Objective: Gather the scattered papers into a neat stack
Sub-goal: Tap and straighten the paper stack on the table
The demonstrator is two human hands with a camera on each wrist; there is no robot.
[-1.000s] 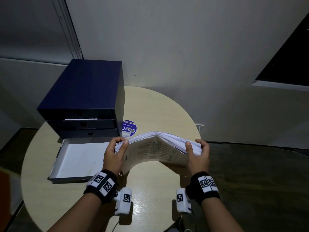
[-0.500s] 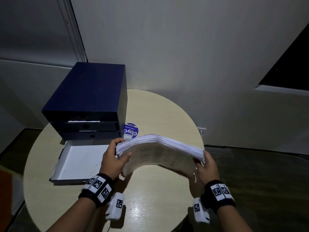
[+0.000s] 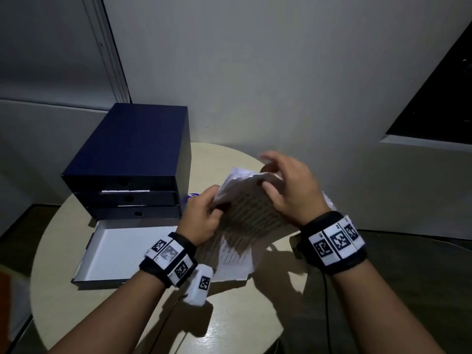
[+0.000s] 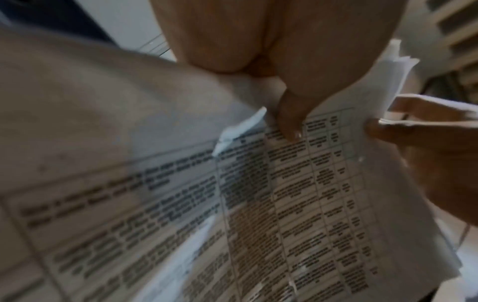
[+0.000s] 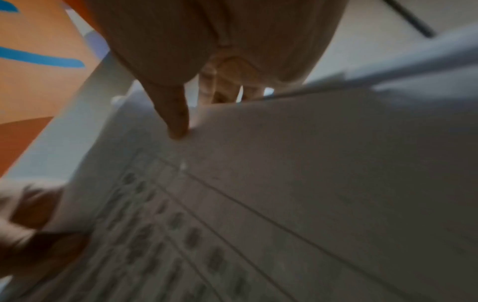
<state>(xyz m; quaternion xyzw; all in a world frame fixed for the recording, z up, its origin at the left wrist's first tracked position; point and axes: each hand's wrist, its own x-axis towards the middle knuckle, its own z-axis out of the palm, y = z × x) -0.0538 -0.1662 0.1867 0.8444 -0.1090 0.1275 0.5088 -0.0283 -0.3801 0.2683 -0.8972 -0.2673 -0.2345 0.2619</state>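
We are squaring the printed papers (image 3: pixel 245 221) over the counter (image 3: pixel 229 318), left grip (image 3: pixel 201 221) pinching their side, right grip (image 3: pixel 288 192) holding their top edge; next, we think, tap them level on it.

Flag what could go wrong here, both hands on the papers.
1. The papers are uneven: lower sheets fan out below the left hand, so some may slip onto the table.
2. A sheet corner is folded over in the left wrist view; squaring may crease it.
3. The right hand seems to hold only the top edge, so the papers may buckle.
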